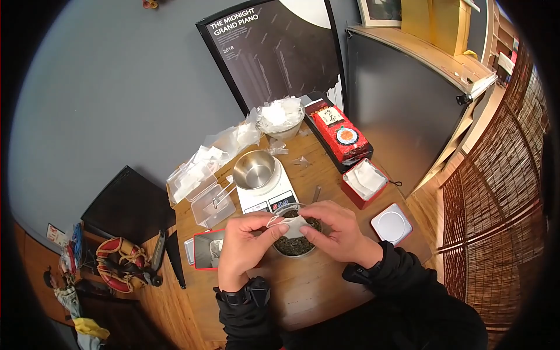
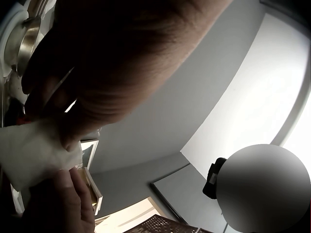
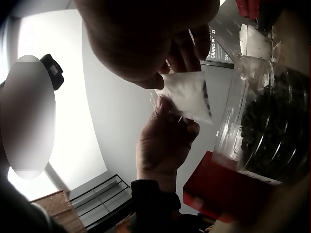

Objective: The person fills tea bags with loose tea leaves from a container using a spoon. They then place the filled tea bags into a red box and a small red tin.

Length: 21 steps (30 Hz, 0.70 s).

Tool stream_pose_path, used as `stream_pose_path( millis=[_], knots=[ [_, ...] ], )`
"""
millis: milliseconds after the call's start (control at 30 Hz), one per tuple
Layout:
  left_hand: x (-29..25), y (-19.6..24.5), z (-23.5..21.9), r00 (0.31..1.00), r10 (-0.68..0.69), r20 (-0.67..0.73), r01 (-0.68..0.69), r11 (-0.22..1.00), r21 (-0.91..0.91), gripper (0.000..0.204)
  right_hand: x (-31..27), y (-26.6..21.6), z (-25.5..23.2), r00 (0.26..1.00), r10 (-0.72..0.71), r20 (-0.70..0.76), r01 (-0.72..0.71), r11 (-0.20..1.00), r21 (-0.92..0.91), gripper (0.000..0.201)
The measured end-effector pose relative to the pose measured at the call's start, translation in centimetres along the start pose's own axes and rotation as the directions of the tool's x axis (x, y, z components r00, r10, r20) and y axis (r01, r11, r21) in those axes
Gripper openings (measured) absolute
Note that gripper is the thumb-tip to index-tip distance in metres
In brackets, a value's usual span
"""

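Observation:
Between my two hands is a small white tea bag [image 1: 296, 228] with a thin string, held over a clear jar [image 1: 293, 252] of dark loose tea leaves. My left hand [image 1: 249, 242] pinches the bag's left side between thumb and fingers. On the other side, my right hand [image 1: 338, 236] pinches it the same way. In the right wrist view, dark bits show through one edge of the tea bag [image 3: 187, 94]. The left wrist view shows the bag's pale face [image 2: 34, 150] with fingertips at its edge. Part of the jar's rim is hidden behind the hands.
Behind the jar, a steel pan [image 1: 255, 170] sits on a white kitchen scale [image 1: 282, 189]. Red tins [image 1: 357, 195] flank the work, one left [image 1: 201, 256]. A lid [image 1: 392, 225] lies right, a red tea package [image 1: 341, 135] behind. White bags fill a bowl [image 1: 284, 133] and plastic box [image 1: 195, 186].

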<state>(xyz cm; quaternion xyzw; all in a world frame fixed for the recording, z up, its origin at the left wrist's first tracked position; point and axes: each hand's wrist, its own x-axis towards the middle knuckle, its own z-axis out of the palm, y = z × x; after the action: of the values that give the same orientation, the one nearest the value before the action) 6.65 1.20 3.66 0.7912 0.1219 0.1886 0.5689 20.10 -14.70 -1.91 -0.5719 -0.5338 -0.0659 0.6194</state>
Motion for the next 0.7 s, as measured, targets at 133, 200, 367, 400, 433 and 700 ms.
stream_pose_path(
  millis=[133,200,367,400,433,700],
  knots=[
    [0.0,0.0,0.1,1.0,-0.007,0.014,0.006,1.0,0.029,0.013,0.0,0.0,-0.2,1.0,0.011,0.023,-0.011,1.0,-0.014,0.018],
    [0.0,0.1,0.3,1.0,0.025,-0.007,-0.025,1.0,0.0,0.014,-0.3,0.2,-0.1,0.999,0.048,0.019,-0.048,0.999,0.011,0.017],
    [0.0,-1.1,0.5,1.0,-0.015,0.004,0.015,0.997,-0.071,0.025,-0.4,0.5,-1.2,0.983,0.183,-0.011,-0.182,0.981,0.062,0.014],
    [0.0,-1.4,0.5,1.0,-0.015,-0.003,0.015,0.991,-0.13,0.029,-0.3,1.1,-1.8,0.963,0.257,-0.082,-0.252,0.966,0.064,0.013],
    [0.0,-1.3,0.4,1.0,-0.014,-0.004,0.014,0.991,-0.131,0.029,-0.1,1.6,-2.5,0.932,0.328,-0.153,-0.32,0.945,0.071,0.012],
    [-0.1,-0.7,0.2,0.999,-0.045,-0.022,0.041,0.988,-0.147,0.033,1.4,5.2,-9.8,0.837,0.414,-0.357,-0.546,0.684,-0.484,0.015]
  ],
)
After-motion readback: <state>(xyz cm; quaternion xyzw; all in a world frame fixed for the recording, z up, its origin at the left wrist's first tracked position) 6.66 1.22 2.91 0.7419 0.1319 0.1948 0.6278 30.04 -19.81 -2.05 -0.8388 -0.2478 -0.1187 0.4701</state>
